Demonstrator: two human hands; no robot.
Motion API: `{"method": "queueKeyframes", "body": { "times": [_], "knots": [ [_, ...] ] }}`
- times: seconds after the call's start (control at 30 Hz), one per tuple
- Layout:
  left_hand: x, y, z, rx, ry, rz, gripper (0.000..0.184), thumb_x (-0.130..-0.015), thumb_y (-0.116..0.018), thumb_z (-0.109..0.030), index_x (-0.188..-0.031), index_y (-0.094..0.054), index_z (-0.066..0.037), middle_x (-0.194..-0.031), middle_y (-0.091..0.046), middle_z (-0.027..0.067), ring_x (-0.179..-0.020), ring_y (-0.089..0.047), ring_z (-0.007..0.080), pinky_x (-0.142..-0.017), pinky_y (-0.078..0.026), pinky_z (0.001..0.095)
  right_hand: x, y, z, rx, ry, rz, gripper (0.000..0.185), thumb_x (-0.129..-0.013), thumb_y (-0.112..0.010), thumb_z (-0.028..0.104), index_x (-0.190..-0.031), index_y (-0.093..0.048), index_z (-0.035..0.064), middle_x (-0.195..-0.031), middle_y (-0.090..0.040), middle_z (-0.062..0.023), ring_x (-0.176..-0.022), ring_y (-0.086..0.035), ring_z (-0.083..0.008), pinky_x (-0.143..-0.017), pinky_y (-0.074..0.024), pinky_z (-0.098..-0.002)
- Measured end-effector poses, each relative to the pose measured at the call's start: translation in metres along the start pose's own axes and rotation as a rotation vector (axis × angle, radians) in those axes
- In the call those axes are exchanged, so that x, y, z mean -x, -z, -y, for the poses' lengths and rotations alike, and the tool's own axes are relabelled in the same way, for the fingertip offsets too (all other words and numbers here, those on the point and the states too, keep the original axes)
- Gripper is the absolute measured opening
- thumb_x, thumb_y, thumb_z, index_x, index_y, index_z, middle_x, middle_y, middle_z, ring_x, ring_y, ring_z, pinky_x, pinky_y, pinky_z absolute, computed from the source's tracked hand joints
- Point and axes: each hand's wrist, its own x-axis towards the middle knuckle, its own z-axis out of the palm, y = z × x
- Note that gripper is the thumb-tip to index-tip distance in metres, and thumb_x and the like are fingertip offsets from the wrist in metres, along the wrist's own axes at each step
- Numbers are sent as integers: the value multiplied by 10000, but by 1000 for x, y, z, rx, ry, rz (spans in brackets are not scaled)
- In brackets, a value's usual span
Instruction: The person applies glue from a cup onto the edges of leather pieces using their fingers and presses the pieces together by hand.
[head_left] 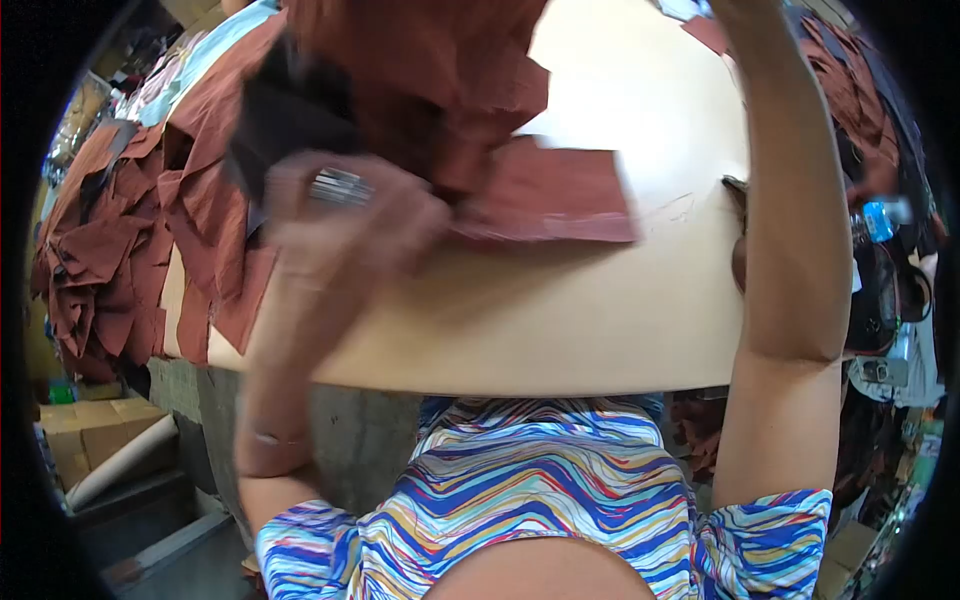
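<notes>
My left hand, blurred by motion, is closed on a bunch of brown cloth above the table. A shiny metal band shows on one finger. A black patch of cloth hangs beside that hand, and a flat brown cloth piece with a pale lower edge sticks out to its right. My right forearm reaches up past the top of the view, so the right hand is out of sight. Partly hidden behind this forearm lies a dark tool with a brown handle.
The pale tabletop curves in front of me. Brown cloth pieces pile up at its left edge, with more brown cloth at the far right. A blue-labelled bottle is at the right, and a cardboard box sits low on the left.
</notes>
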Motion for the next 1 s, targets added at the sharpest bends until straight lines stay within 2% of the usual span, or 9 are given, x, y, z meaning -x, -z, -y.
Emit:
{"method": "queueKeyframes", "body": {
  "times": [0.13, 0.23, 0.33, 0.43, 0.57, 0.67, 0.87, 0.97, 1.0],
  "knots": [
    [17, 41, 95, -405, 107, -94, 306, -765, -562, -27, -1040, -648, -131, -1158, -601, -1, -1206, -490, 217, -1005, -320, 378, 70, 37, -1, -230, -91, -203, 579, -812, -615, 77, -1323, -385, -70, -1232, -527, -261, -1176, -512, -305, -977, -422, -336],
    [32, 36, 158, -234, 153, -37, 297, -783, -527, 31, -1032, -643, -79, -1194, -592, 33, -1210, -490, 256, -968, -395, 372, 145, 83, 6, -406, -468, 161, 789, -842, -618, 93, -1460, -131, 33, -759, -608, -77, -686, -566, -121, -607, -481, -243],
    [40, 18, 174, -399, 211, 33, 277, -804, -510, 49, -1029, -631, -58, -1190, -594, 54, -1199, -499, 268, -946, -425, 364, 193, 109, 14, -392, -617, 223, 743, -870, -585, 62, -1469, -145, 46, -758, -572, -34, -694, -522, -75, -650, -448, -208],
    [16, 15, 120, 96, 438, -54, 251, -827, -494, 54, -1018, -622, -46, -1186, -597, 70, -1175, -520, 258, -953, -422, 353, 208, 122, 9, -211, -659, 387, 678, -854, -580, 41, -1446, -249, 39, -744, -565, -20, -685, -509, -66, -690, -440, -195],
    [-34, -5, 44, 298, -31, -127, 334, -750, -519, 97, -1043, -614, -33, -1141, -616, 90, -1096, -566, 271, -939, -427, 364, 206, 89, -14, -345, -626, 509, 623, -811, -591, 68, -1393, -370, 70, -890, -610, -71, -761, -568, -158, -740, -469, -294],
    [-70, -40, 10, 347, -208, -32, 406, -705, -529, 71, -1077, -607, -75, -1171, -600, 65, -1158, -519, 281, -965, -418, 371, 220, 31, -38, -122, -395, 617, 626, -788, -575, 89, -1375, -357, 82, -1251, -534, -151, -1028, -574, -308, -899, -442, -419],
    [-119, -136, 25, 53, -379, 52, 418, -681, -572, -19, -1091, -586, -94, -1215, -570, 34, -1256, -439, 262, -1083, -265, 452, 192, -2, -19, 20, -536, 1092, 578, -791, -541, 59, -1344, -378, 85, -1047, -626, -183, -962, -604, -354, -905, -441, -430],
    [-126, -132, 49, -79, -402, 136, 195, -750, -546, -74, -931, -616, -96, -1106, -607, 25, -1246, -452, 208, -1084, -237, 523, 197, 25, -34, -221, -560, 767, 585, -788, -527, 12, -1348, -374, 81, -903, -636, -191, -890, -614, -366, -852, -455, -424],
    [-120, -102, 54, -172, -410, 138, 338, -698, -577, -38, -1033, -555, -75, -1167, -577, 66, -1235, -463, 247, -1082, -267, 441, 195, 39, -34, -262, -624, 699, 650, -783, -518, -68, -1389, -375, 118, -766, -465, -63, -694, -493, -154, -702, -443, -265]
  ]
}}
